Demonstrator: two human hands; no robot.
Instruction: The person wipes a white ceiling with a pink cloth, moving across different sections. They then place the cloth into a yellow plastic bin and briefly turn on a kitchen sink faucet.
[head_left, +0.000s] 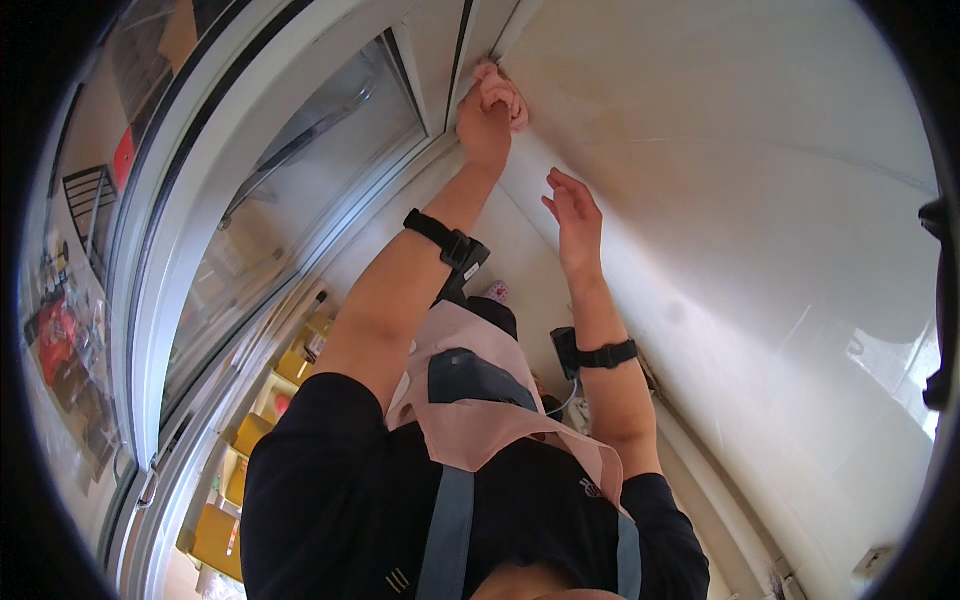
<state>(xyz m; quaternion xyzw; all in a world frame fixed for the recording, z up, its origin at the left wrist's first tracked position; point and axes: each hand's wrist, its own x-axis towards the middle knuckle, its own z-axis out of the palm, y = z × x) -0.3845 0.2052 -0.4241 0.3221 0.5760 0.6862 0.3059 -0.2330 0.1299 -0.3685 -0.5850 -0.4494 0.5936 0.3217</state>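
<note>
My left hand (484, 131) is raised and grips a crumpled pink cloth (504, 96). The cloth lies in the corner where the white window frame (457, 45) meets the pale, glossy wall (712, 187). Lower and to the right, my right hand (577, 221) is held up near that wall with nothing in it. Its fingers are loosely bent. Whether it touches the wall I cannot tell. Black straps with small devices are on both forearms. A pink apron (480, 435) with blue-grey straps covers my dark shirt.
Window glass (322, 142) fills the left side, its white frame (150, 315) curving past my arm. Below it stand several yellow bins (214, 540). A black wire rack (90, 202) shows through the glass at far left. A pale pipe (712, 480) runs along the wall's lower edge.
</note>
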